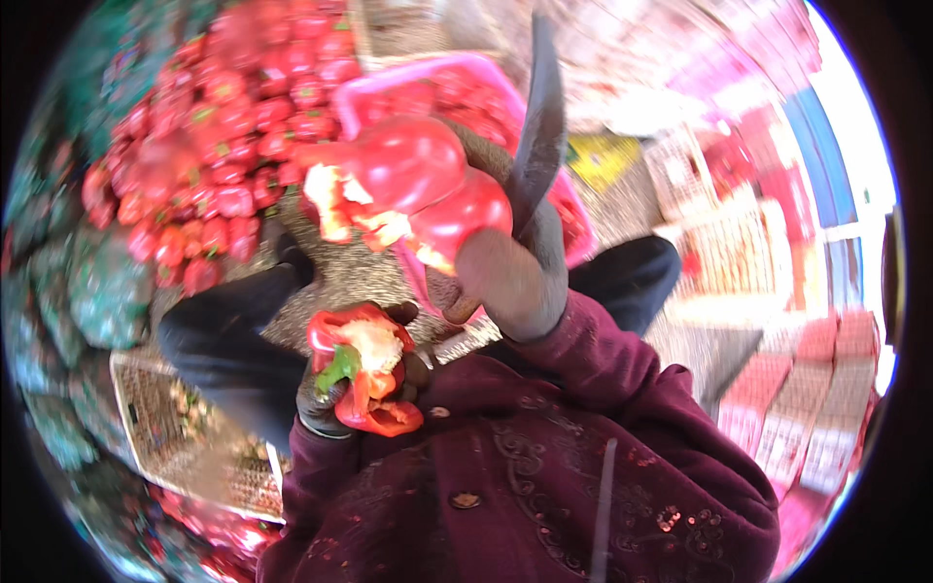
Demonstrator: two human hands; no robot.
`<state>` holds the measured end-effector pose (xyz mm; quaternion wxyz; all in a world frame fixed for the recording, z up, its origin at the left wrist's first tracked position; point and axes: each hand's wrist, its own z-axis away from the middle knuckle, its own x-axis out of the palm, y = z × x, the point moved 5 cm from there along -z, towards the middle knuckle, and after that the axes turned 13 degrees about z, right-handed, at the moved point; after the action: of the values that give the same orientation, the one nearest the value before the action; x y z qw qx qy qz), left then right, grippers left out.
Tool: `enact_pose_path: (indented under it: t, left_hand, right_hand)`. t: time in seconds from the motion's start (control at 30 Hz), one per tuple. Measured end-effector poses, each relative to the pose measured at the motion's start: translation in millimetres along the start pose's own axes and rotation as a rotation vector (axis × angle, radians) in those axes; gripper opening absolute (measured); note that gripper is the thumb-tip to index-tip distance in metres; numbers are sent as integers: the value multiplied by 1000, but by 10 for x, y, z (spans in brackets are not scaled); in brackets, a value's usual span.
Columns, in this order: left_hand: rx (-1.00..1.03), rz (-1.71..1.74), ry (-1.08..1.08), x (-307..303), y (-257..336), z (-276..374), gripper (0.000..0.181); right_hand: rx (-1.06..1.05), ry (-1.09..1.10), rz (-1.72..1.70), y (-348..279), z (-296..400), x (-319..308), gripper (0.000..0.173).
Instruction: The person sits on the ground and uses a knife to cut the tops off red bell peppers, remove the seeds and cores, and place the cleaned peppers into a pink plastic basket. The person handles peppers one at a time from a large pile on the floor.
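In my left hand [321, 404], low in front of my chest, is a torn piece of red bell pepper [397, 421] with its green stem [339, 368] and pale seed core [373, 346]. My right hand [510, 291] is higher and to the right, closed around a large opened red bell pepper [412, 164] whose pale broken edge faces left. The same hand holds a knife; its broad curved blade [541, 109] points away from me, and its handle is hidden. Beneath this hand stands a pink plastic basket [503, 73] with red pepper pieces inside.
A heap of whole red bell peppers [226, 146] lies at the upper left. Green mesh sacks [109, 291] line the left side. A pale crate [124, 419] with scraps stands by my left leg. More crates [736, 248] and stacked boxes [802, 401] are at the right.
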<state>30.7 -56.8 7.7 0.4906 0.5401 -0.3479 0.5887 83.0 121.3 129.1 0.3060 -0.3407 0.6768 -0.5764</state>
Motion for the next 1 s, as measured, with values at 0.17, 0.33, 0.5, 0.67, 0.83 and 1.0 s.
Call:
enact_pose_path:
  t: [0.17,0.33,0.5,0.67,0.83,1.0]
  left_hand:
    - [153,81,-96,-454,189,610,78]
    - [243,202,-87,-333,87,921,70]
    - [372,209,-160,-443,100,1079,57]
    - [299,285,-370,-432,166,1097,61]
    - [190,360,-265,-694,98,977,73]
    - [247,93,-186,-910,241,969,63]
  right_hand:
    - [-799,-318,39,-894,-256,1441,58]
    - [-695,-667,145,-688,-196,3019,44]
    - [-618,-865,-91,-742,182,3523,48]
    - [-102,-1062,-328,-650,256,3626,33]
    - [397,-1167,-769,-349,150,3085,30]
    - [472,-903,-857,33,-84,1849,37]
